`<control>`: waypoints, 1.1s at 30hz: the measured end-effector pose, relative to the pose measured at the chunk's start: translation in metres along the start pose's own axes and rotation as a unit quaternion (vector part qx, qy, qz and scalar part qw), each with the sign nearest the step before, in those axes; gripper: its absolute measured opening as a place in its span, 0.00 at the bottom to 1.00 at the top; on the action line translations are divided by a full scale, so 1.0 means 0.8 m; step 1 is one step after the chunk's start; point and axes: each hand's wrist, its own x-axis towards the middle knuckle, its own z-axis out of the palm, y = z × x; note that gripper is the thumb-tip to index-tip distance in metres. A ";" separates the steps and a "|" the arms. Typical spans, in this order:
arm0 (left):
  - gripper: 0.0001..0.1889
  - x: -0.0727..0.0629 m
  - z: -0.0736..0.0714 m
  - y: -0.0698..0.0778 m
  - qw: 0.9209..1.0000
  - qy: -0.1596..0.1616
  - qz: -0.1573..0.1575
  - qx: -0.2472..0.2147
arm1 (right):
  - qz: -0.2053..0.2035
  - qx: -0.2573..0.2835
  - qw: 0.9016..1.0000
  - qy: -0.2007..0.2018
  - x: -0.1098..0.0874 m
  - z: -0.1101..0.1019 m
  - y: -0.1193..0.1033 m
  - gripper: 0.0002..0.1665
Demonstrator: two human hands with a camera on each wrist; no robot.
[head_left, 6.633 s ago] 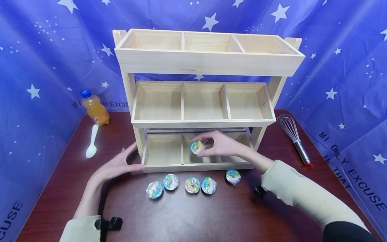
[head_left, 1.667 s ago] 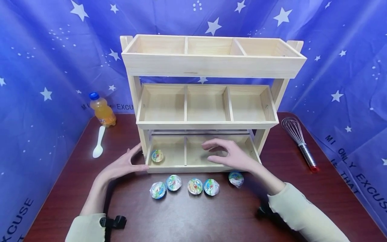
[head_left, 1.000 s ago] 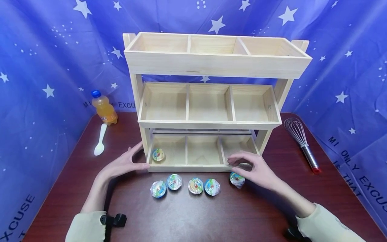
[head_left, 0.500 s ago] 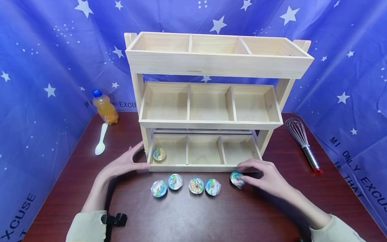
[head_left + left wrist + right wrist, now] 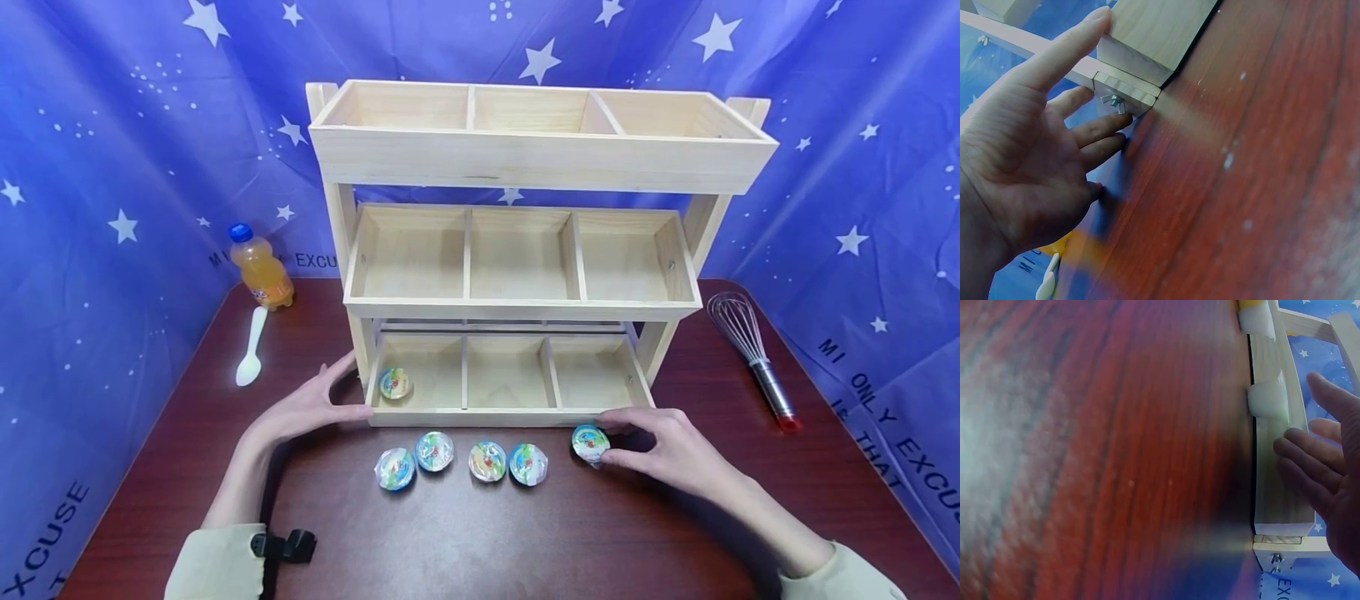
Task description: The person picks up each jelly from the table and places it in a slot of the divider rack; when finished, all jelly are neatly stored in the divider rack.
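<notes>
The right hand [image 5: 667, 446] is at the rightmost small foil-lidded cup [image 5: 588, 442], with its thumb and forefinger at the cup's right side. In the right wrist view its fingers are spread beside a white cup [image 5: 1268, 400], and no firm grip shows. At the lower left corner of the wooden rack [image 5: 517, 421], the left hand [image 5: 307, 408] has its thumb against the front edge and its other fingers beside the rack's side. One cup [image 5: 394, 384] lies in the bottom tier's left compartment. Several more cups, such as a yellowish one [image 5: 487, 462], stand in front of the rack.
An orange drink bottle [image 5: 264, 275] and a white plastic spoon [image 5: 251, 350] are on the left of the table. To the right lies a metal whisk [image 5: 757, 358]. A blue starry curtain [image 5: 847, 167] surrounds the dark red table [image 5: 487, 550].
The cup held earlier is now in the bottom left compartment. Having let it go, the right hand has moved right and toward the person, down to the rightmost cup. The left hand stays put.
</notes>
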 end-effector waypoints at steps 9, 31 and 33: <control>0.55 0.000 0.000 -0.001 1.000 0.001 0.005 0.002 | 0.020 -0.012 0.999 -0.026 0.000 0.008 -0.001 0.32; 0.55 -0.001 0.000 0.000 1.000 0.001 -0.005 0.005 | -0.030 -0.086 0.996 -0.013 0.004 0.021 -0.003 0.34; 0.55 -0.001 0.000 0.000 1.000 0.001 -0.004 0.005 | -0.032 -0.076 0.997 -0.014 0.006 0.019 -0.005 0.34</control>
